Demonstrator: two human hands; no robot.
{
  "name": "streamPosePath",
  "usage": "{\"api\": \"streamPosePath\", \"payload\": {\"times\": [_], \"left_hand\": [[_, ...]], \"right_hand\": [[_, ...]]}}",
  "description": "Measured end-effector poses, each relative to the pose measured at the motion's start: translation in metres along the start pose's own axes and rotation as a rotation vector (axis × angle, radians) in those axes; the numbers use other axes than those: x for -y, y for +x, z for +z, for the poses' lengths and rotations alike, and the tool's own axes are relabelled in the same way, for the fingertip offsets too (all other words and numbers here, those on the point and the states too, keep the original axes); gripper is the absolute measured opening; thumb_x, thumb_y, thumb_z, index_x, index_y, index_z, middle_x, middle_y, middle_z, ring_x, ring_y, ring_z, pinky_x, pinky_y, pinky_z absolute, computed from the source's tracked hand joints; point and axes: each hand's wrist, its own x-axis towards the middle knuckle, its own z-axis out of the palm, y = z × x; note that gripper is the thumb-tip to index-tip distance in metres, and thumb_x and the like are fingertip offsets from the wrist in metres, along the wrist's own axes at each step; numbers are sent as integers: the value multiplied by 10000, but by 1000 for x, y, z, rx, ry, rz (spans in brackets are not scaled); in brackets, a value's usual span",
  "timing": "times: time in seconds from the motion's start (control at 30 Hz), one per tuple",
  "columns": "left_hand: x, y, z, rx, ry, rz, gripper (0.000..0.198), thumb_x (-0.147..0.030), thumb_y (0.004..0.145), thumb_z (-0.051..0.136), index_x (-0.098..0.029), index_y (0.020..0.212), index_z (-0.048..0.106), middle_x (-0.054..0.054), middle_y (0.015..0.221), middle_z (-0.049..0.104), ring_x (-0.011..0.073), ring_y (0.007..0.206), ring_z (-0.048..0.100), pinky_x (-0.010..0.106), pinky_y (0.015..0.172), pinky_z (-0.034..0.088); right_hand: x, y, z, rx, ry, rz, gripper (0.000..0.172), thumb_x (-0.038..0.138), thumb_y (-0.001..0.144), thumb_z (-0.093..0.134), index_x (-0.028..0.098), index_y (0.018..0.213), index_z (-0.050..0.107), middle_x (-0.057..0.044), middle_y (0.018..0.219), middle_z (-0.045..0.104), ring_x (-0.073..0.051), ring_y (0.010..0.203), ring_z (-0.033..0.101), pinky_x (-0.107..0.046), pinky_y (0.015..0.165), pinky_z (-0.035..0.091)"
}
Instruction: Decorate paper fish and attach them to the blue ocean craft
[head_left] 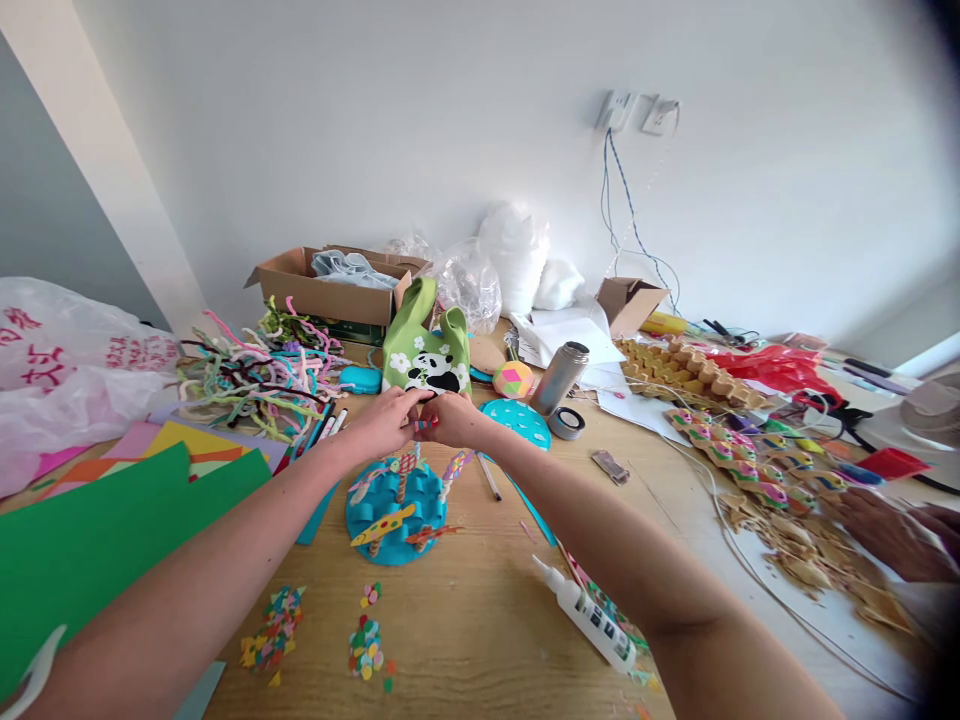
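My left hand [384, 425] and my right hand [454, 418] meet in the middle, fingers pinched together around a small red and blue piece [426, 424]. Most of that piece is hidden by the fingers, so its kind is unclear. Just below them lies a round blue craft base [360, 515] with looped blue strips. Twisted posts stand on it, carrying colourful paper fish, among them a yellow spotted fish [384, 524] and an orange one [433, 535]. A green panda bag [427, 350] is right behind my hands.
Paper confetti [366, 648] lies in front, with a white glue bottle [592, 618] to its right. Green paper [112, 530] and pipe cleaners [259, 385] are at left. A metal flask [561, 378] stands behind. Another person's hand [892, 530] is at far right near painted egg-carton pieces [739, 455].
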Motion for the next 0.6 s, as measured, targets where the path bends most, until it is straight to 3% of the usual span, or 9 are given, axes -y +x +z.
{"api": "streamPosePath", "payload": {"times": [0.23,0.6], "left_hand": [[1,0,0,1,3,13,561,-85,759,581,-198,1307,542,64,923,651,237,987,584,347,870,477],[-1,0,0,-4,6,40,551,-105,757,569,-224,1295,551,43,895,666,233,997,587,352,902,475]], "right_hand": [[1,2,0,-22,-21,9,286,486,812,674,225,887,763,-71,930,734,-287,1022,612,-345,837,384],[0,0,0,-29,5,34,319,513,808,669,243,939,777,-59,923,749,-263,985,637,-324,830,399]]}}
